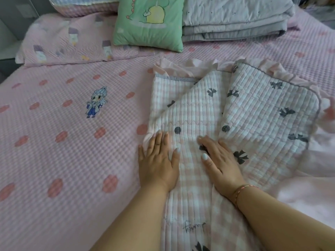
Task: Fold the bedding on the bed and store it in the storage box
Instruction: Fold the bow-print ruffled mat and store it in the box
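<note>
A quilted pink-and-white checked cover (195,113) with dark bows and a pink ruffled edge lies partly folded on the bed, one flap turned over toward the right. My left hand (157,160) lies flat, fingers straight, on the cover's left edge. My right hand (220,160) presses flat on the cover just beside it, a bracelet on its wrist. Neither hand grips the fabric. No storage box is in view.
The bed's pink waffle sheet (63,142) with red dots spreads to the left. A green dinosaur cushion (148,20) and a folded grey quilt stack (233,19) sit at the head. A pink pillow (63,42) lies far left.
</note>
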Tool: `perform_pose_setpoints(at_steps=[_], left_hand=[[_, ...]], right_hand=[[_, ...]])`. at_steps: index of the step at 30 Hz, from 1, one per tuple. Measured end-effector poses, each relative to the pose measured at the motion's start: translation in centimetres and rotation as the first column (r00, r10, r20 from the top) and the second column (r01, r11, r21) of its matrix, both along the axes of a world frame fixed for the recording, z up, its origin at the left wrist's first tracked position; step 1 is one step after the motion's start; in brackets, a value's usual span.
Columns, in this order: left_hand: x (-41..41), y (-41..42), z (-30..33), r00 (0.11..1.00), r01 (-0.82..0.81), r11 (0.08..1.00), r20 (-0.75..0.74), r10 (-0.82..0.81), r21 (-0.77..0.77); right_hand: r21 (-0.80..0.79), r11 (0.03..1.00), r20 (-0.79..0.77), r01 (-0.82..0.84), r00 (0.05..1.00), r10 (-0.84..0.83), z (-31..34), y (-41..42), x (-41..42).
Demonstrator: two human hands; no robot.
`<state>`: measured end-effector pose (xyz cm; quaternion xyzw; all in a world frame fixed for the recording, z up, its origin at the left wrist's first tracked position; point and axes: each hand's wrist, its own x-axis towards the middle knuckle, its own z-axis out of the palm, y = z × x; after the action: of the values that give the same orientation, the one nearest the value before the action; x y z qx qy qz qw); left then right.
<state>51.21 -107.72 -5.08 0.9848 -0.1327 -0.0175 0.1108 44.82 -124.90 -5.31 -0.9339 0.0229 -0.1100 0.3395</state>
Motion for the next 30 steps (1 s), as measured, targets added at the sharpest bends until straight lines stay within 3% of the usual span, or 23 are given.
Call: perform_pose_setpoints(at_steps=[7, 12, 17, 23, 26, 28, 30], left_hand=[[2.0, -0.7, -0.7, 0.999, -0.038, 0.999, 0.031, 0.037, 0.033], [4.7, -1.1, -0.8, 0.997, -0.064, 0.998, 0.036, 0.063, 0.015], [7.6, -1.3, -1.3, 0.993, -0.082, 0.996, 0.077, 0.085, -0.039], [9.6, -1.8, -1.2, 0.989, -0.061, 0.998, 0.139, 0.059, 0.009], [10.1, -2.3, 0.7, 0.979, -0.052, 0.995, 0.193, 0.068, -0.089], [11.4, -3.6, 3.5, 0.994, -0.103, 0.962, 0.014, 0.111, -0.254], [13.6, -4.9, 5.6, 0.944, -0.275, 0.86, -0.292, 0.156, -0.43]], right_hand=[[-0.186, 0.975, -0.137, -0.119, 0.986, 0.094, 0.1, 0.0, 2.8], [-0.232, 0.959, -0.134, -0.16, 0.982, 0.131, 0.0, -0.1, 5.9], [-0.093, 0.988, 0.023, -0.122, 0.992, 0.125, -0.6, 0.2, 9.5], [-0.059, 0.993, 0.112, -0.104, 0.988, 0.11, -1.6, 0.1, 10.5], [0.025, 0.995, 0.166, -0.1, 0.982, 0.094, -1.5, 0.1, 10.3], [0.116, 0.989, 0.199, -0.087, 0.978, 0.062, -1.5, -0.1, 10.1], [0.202, 0.977, 0.227, -0.068, 0.974, 0.02, -1.4, -0.3, 10.0]])
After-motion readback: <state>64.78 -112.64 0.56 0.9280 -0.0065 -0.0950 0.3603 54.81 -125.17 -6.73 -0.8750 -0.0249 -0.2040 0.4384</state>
